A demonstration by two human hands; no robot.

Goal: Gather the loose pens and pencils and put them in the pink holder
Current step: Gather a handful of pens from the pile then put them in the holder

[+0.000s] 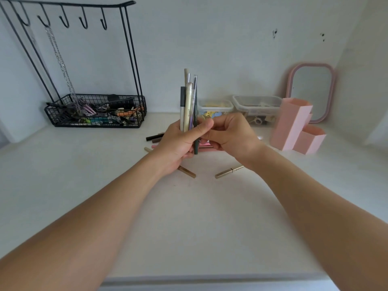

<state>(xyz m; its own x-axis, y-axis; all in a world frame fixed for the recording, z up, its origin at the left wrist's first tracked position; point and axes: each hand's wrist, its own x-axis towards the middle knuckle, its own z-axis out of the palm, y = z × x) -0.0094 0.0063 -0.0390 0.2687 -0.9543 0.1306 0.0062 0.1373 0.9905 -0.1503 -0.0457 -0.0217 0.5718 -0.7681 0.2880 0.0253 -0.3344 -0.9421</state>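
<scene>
My left hand [180, 143] grips an upright bundle of several pens and pencils [188, 103] above the middle of the white desk. My right hand [232, 137] is curled beside it, fingertips touching the bundle's lower part near a dark green pencil [196, 147]. Whether it pinches one is hidden. Loose ones lie on the desk: a gold pen [228, 172] below my right wrist, another gold one [188, 172] under my left hand, dark and pink ones [154, 138] to the left. The pink holder [294, 127] stands at the right, apart from both hands.
A black wire rack with hooks and a basket of clips [94, 112] stands at the back left. Two clear plastic boxes [257, 106] sit behind my hands. A pink-framed mirror [310, 91] leans on the wall behind the holder. The desk's front edge [210, 278] is near me.
</scene>
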